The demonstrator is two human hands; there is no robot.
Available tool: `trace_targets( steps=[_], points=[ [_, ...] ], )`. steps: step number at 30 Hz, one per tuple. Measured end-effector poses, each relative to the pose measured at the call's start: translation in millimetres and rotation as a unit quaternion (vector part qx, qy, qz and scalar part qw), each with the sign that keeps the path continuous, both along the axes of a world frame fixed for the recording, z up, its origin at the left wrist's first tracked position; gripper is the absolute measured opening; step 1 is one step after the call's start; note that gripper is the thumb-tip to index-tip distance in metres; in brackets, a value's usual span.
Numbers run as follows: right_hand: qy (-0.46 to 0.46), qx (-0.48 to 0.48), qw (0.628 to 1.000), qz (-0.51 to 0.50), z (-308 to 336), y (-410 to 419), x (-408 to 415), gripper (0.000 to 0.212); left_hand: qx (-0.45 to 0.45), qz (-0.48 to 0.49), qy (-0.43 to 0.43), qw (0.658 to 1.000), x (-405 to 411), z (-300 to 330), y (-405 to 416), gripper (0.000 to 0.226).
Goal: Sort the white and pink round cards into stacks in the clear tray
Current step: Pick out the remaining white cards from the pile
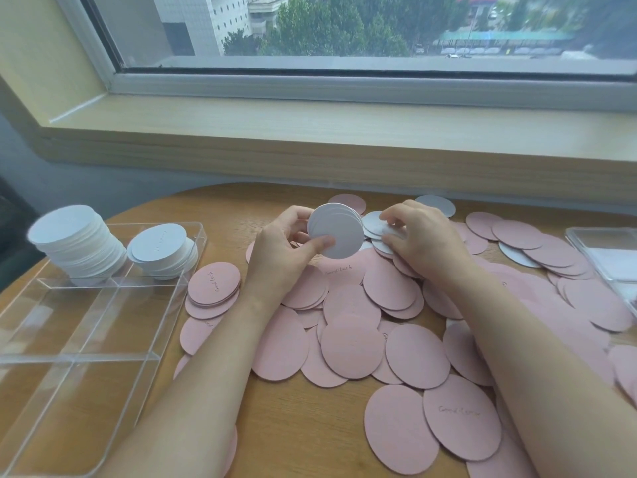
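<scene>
Round cards in white and pink covered the wooden counter (pixel 303 426) below a window (pixel 344 25) as a person sorted them by colour. The left hand (pixel 286 251) held a small gathered stack of white round cards (pixel 336 231) upright above the pile, thumb pressed to the front face and fingers curled behind the rim. The right hand (pixel 422 236) reached into a few loose white cards (pixel 374 224) lying just beside that stack, its fingertips pinching at the edge of one of them.

Two finished stacks of white cards — a tall stack (pixel 76 241) and a shorter stack (pixel 162 250) — stood in the far compartments of the clear plastic divided tray (pixel 103 305) at the left; its near compartments held nothing. Loose pink cards (pixel 351 345) lay spread and overlapping across the counter, with a short pink stack (pixel 213 284) just beside the tray's right wall. A second clear container (pixel 606 257) sat at the right edge.

The cards looked thin, light and fairly stiff, and probably slid easily over one another. Lying flat, they likely offered little to catch — a lifted edge seemed the best place to take hold, and a gathered stack appeared safest pinched across both faces so that nothing fanned out.
</scene>
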State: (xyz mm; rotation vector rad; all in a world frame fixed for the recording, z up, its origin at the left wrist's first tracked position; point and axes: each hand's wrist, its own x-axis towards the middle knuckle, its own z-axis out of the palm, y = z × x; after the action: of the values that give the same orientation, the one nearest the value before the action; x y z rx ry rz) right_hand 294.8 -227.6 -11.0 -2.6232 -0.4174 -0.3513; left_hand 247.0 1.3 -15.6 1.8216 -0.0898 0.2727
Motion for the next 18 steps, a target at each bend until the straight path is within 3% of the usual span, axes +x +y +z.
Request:
trace_targets(
  steps=[5,11,14,18],
  points=[
    [-0.051,0.050,0.997,-0.018,0.6,-1.1,1.8,0.013,-0.002,-0.002,0.002,1.000,0.6,0.0,0.2,0.027],
    [-0.227,0.073,0.969,-0.061,12.4,1.0,-6.0,0.012,0.005,-0.002,-0.002,1.000,0.4,-0.3,0.5,0.026],
    [-0.129,0.259,0.957,-0.026,18.6,5.2,-11.2,0.014,0.000,-0.004,-0.001,1.000,-0.7,0.7,-0.3,0.025],
    [0.026,0.431,0.899,0.070,24.2,13.2,-17.3,0.020,-0.013,-0.008,-0.002,1.000,-1.2,1.1,-0.1,0.025]
  ],
)
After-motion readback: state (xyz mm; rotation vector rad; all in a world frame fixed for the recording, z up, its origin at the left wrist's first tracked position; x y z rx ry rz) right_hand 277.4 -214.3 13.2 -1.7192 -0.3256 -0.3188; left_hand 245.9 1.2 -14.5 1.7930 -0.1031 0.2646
